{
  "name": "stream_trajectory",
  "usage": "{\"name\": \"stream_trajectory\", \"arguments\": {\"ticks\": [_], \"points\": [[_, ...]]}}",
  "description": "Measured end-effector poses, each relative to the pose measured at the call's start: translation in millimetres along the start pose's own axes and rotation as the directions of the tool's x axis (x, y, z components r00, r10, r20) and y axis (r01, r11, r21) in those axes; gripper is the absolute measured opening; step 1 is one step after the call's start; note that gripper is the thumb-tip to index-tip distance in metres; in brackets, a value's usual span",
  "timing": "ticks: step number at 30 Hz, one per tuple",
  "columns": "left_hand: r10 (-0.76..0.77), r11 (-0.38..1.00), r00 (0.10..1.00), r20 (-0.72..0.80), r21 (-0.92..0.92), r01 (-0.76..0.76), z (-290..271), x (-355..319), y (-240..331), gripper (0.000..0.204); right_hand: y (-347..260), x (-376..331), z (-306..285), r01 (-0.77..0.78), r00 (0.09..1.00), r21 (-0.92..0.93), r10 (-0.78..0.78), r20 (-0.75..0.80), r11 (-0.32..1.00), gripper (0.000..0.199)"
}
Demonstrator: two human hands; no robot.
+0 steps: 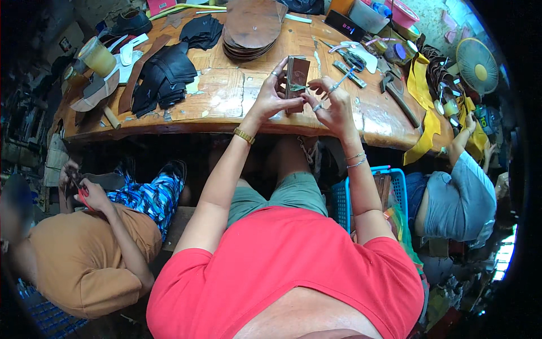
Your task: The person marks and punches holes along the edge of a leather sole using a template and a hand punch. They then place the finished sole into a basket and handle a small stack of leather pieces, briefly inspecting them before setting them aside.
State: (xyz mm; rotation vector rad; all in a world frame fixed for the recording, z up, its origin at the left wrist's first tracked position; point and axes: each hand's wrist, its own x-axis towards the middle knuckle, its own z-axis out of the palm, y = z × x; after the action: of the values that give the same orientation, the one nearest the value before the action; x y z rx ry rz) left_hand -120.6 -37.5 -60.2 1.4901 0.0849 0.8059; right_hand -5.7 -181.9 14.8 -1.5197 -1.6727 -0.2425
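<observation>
My left hand is closed around a small upright bundle of brown leather pieces, held over the table's near edge. Greenish string runs across the bundle's middle. My right hand is closed at the bundle's right side, its thumb and fingertips pinching the string's end. A slim pale-blue, pen-like tool sticks up from between the right fingers; its exact kind is unclear.
The wooden table carries stacked brown leather pieces, black leather pieces, scissors and a hammer. A blue basket stands by my right. People sit at left and right; the left one holds red-handled scissors.
</observation>
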Motion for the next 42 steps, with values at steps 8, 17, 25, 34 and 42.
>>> {"name": "stream_trajectory", "arguments": {"ticks": [8, 17, 25, 34, 42], "points": [[0.008, 1.000, 1.000, 0.008, -0.015, -0.008, 2.2, 0.0, 1.6, 0.112, 10.7, -7.3, 5.3, 0.110, 0.994, -0.139, -0.108, 0.021, 0.984, 0.011], [0.008, 1.000, 1.000, 0.005, -0.018, -0.008, 0.2, -0.7, 4.8, 0.104, 10.9, -19.5, -17.3, -0.184, 0.982, 0.328, 0.156, 0.111, 0.927, 0.004], [-0.061, 0.993, 0.991, 0.116, -0.096, 0.073, 2.1, -3.4, 13.9, 0.104, 18.1, -13.9, -22.4, -0.186, 0.978, 0.083, 0.176, 0.114, 0.979, 0.028], [-0.032, 0.980, 0.994, 0.106, -0.191, 0.052, 0.8, -2.8, 8.6, 0.104, 22.2, 4.6, -10.6, 0.288, 0.938, -0.126, -0.254, 0.235, 0.949, 0.014], [0.008, 0.992, 0.999, 0.035, -0.123, -0.004, 3.4, -0.7, 11.1, 0.102, 19.4, 3.8, -35.8, -0.079, 0.964, 0.274, 0.004, 0.267, 0.959, 0.017]]}}
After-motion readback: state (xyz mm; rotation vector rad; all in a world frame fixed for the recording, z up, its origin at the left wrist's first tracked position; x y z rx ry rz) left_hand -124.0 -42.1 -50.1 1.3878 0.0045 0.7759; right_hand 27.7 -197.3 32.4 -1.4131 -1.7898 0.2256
